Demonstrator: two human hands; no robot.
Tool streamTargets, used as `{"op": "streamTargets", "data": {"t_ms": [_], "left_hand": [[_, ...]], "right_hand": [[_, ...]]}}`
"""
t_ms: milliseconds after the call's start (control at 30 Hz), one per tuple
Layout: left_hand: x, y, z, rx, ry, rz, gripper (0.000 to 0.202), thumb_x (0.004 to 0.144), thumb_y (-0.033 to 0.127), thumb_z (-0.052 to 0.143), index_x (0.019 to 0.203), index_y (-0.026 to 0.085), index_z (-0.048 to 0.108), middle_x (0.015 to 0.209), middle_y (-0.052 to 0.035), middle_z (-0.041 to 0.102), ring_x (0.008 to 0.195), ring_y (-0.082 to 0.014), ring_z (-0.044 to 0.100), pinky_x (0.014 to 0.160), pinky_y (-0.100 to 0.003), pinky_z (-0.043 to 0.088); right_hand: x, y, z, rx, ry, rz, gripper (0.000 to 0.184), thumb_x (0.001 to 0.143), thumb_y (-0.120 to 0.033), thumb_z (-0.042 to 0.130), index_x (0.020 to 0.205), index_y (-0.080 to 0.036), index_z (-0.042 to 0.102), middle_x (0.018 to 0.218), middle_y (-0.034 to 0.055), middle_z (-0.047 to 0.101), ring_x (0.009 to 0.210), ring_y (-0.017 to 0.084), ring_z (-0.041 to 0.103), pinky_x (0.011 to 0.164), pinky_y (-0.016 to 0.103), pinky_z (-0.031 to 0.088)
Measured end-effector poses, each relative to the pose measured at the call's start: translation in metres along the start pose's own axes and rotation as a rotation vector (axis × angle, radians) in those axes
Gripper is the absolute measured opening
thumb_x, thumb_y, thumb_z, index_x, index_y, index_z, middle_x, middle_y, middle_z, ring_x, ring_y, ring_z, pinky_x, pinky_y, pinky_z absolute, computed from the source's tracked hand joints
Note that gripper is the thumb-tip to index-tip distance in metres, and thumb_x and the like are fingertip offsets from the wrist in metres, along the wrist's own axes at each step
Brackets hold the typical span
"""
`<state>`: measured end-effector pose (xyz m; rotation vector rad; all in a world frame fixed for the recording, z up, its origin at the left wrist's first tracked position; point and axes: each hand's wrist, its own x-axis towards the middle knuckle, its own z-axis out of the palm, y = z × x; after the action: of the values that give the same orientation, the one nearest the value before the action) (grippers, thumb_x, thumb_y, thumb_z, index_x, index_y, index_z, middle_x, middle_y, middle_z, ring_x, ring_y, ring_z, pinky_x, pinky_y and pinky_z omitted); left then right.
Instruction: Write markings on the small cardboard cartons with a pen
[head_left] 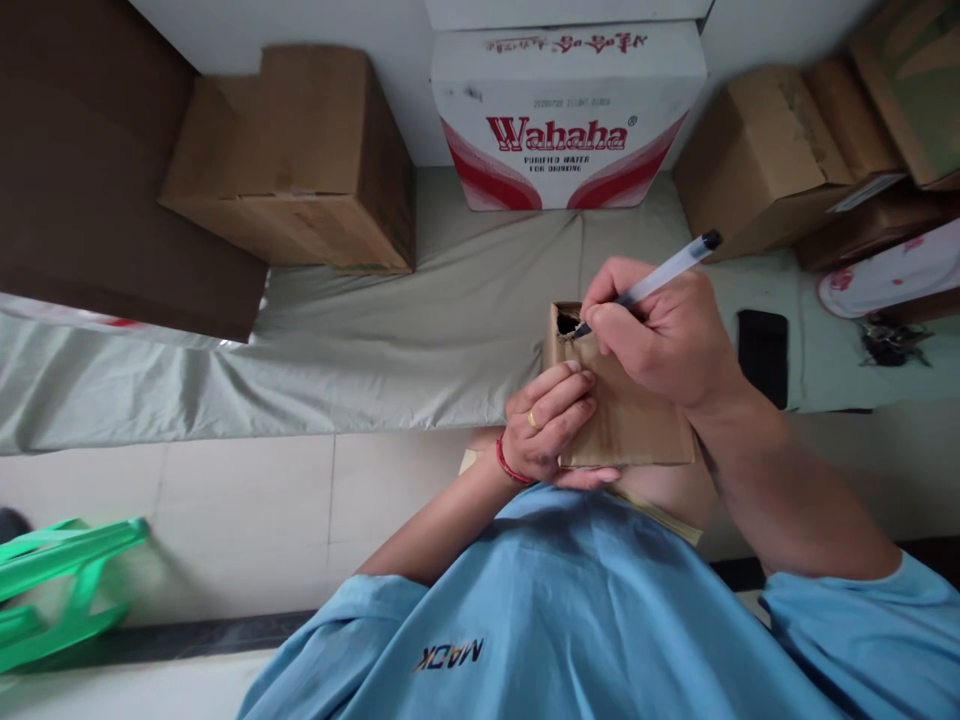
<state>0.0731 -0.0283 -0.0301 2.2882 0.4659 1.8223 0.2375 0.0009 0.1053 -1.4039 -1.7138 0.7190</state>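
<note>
A small brown cardboard box [637,420] rests against my lap at the edge of the cloth-covered surface. At its upper left corner is a dark, ragged hole [568,325]. My left hand [551,420] is closed around the box's left side, fingers over the top and thumb along the near edge. A pen [667,272] with a pale barrel and dark end is pinched in my right hand [652,325]. Its tip points down and left, at the rim of the hole. Whether the tip touches the cardboard I cannot tell.
A white and red water carton [562,185] stands at the back. Brown cartons [315,150] are at the left, with more cartons [757,160] at the right. A black phone [763,358] and keys [892,342] lie right of my hand. A green plastic stool [67,580] stands lower left.
</note>
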Motion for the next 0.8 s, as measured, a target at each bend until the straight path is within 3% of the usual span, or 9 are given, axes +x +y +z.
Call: {"op": "streamTargets", "data": {"t_ms": [233, 533, 700, 800], "left_hand": [[0.0002, -0.0005, -0.0023, 0.034, -0.037, -0.002, 0.063, 0.092, 0.075, 0.067, 0.128, 0.023, 0.064, 0.121, -0.0121, 0.079, 0.117, -0.0313, 0.077, 0.099, -0.05, 0.068], [0.0049, 0.0015, -0.0019, 0.074, -0.027, 0.004, 0.057, 0.096, 0.071, 0.063, 0.126, 0.023, 0.065, 0.119, -0.0105, 0.079, 0.117, -0.0284, 0.077, 0.096, -0.046, 0.07], [0.0011, -0.0002, -0.0027, 0.043, -0.043, 0.001, 0.065, 0.091, 0.076, 0.068, 0.127, 0.021, 0.065, 0.122, -0.0128, 0.079, 0.12, -0.0317, 0.077, 0.099, -0.05, 0.069], [0.0008, 0.0001, -0.0025, 0.089, -0.047, 0.0, 0.064, 0.094, 0.078, 0.061, 0.126, 0.022, 0.065, 0.118, -0.0116, 0.08, 0.116, -0.0311, 0.078, 0.094, -0.049, 0.07]], "right_hand": [[0.0004, 0.0007, 0.0018, -0.074, 0.166, 0.017, 0.024, 0.092, -0.023, 0.061, 0.068, -0.024, 0.058, 0.056, -0.0025, 0.049, 0.055, 0.013, 0.045, 0.056, 0.03, 0.035], [0.0023, 0.0064, -0.0003, -0.05, 0.106, 0.009, 0.019, 0.095, -0.025, 0.061, 0.076, -0.024, 0.062, 0.062, -0.0026, 0.054, 0.061, 0.014, 0.052, 0.061, 0.029, 0.04], [0.0043, 0.0037, 0.0006, -0.074, 0.068, 0.014, 0.016, 0.093, -0.022, 0.062, 0.077, -0.024, 0.062, 0.059, -0.0039, 0.054, 0.056, 0.013, 0.048, 0.057, 0.029, 0.037], [0.0034, 0.0025, 0.0011, -0.087, 0.109, 0.017, 0.02, 0.091, -0.021, 0.063, 0.072, -0.024, 0.061, 0.056, -0.0038, 0.051, 0.056, 0.013, 0.046, 0.056, 0.029, 0.035]]}}
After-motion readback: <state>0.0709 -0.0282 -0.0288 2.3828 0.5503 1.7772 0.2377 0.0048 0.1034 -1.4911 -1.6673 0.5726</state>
